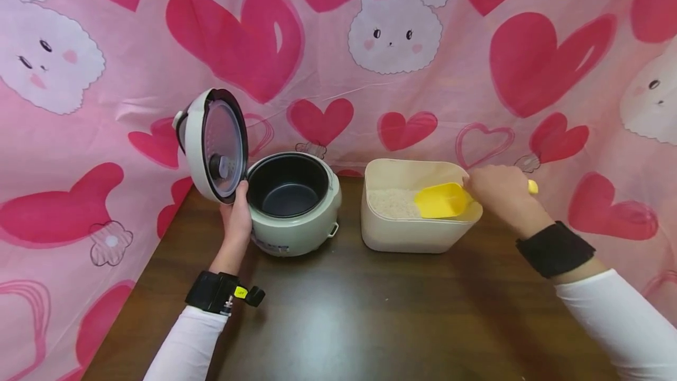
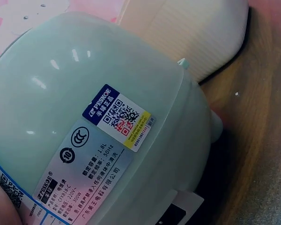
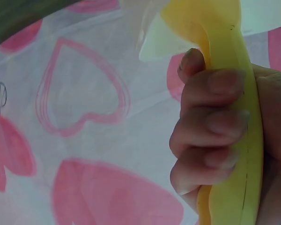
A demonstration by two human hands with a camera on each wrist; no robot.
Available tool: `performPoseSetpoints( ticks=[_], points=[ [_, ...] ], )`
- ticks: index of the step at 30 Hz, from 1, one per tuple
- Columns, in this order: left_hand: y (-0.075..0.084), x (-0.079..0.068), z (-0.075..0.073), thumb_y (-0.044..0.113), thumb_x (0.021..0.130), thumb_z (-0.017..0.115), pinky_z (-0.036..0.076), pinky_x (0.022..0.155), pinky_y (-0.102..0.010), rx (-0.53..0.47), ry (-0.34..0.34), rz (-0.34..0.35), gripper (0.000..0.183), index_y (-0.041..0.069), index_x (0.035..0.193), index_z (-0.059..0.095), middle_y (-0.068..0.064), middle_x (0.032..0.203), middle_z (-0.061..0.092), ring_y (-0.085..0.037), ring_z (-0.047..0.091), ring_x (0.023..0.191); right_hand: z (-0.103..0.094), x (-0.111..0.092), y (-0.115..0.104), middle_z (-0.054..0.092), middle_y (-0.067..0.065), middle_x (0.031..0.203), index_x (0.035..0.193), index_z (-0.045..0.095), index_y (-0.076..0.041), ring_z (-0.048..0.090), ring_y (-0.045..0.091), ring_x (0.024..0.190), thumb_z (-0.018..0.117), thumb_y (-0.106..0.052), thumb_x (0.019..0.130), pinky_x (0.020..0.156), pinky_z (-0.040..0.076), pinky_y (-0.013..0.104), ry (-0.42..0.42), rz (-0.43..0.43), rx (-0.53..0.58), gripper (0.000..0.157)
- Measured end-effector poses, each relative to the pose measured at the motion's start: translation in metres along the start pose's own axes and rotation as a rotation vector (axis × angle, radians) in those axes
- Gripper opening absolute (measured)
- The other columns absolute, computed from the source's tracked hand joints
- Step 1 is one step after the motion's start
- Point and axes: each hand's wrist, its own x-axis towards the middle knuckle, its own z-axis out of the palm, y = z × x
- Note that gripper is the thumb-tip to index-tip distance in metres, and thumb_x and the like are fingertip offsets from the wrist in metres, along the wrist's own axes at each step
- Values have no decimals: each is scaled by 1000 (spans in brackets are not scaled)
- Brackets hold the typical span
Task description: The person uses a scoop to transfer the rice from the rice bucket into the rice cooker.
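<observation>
A pale green rice cooker (image 1: 296, 234) stands with its lid (image 1: 198, 146) raised on the left. Its dark inner pot (image 1: 288, 199) shows down to the bottom. My left hand (image 1: 236, 219) grips the cooker's left side at the lid's lower edge, thumb in front; its other fingers are mostly hidden. To the right, a cream bin (image 1: 412, 237) holds white rice (image 1: 392, 203). In my right hand (image 1: 499, 190) is the handle of a yellow scoop (image 1: 441, 200), fingers curled round it in the right wrist view. The scoop's bowl lies inside the bin, its front edge at the rice.
The dark wooden table (image 1: 338, 316) extends in front of the cooker and bin. Behind them hangs a pink curtain (image 1: 328, 46) with hearts and rabbits, reaching down to the table's back edge. Labels (image 2: 117, 117) cover part of the cooker's side.
</observation>
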Motion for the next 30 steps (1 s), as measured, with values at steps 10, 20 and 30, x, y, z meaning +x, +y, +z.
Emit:
performPoseSetpoints(
  ticks=[10, 20, 30],
  points=[
    [0, 1, 3, 50, 103, 53, 27, 123, -40, 21, -3, 33, 63, 8, 150, 50, -11, 153, 51, -23, 45, 137, 25, 20, -13, 52, 8, 66, 83, 64, -5, 52, 27, 61, 51, -31, 106, 61, 57, 43, -91, 42, 155, 38],
    [-6, 2, 5, 50, 102, 55, 27, 123, -39, 0, 35, 49, 62, 9, 149, 53, -10, 152, 53, -22, 46, 136, 36, 37, -35, 53, 8, 70, 88, 64, -6, 52, 25, 66, 43, -33, 108, 63, 53, 39, -171, 31, 292, 39],
    [-3, 1, -1, 48, 103, 53, 27, 123, -39, 12, 12, 47, 65, 4, 151, 49, -14, 153, 51, -25, 45, 139, 43, 40, -41, 52, 6, 68, 89, 70, -3, 51, 23, 66, 45, -31, 109, 70, 48, 36, -256, -60, 386, 42]
  ],
)
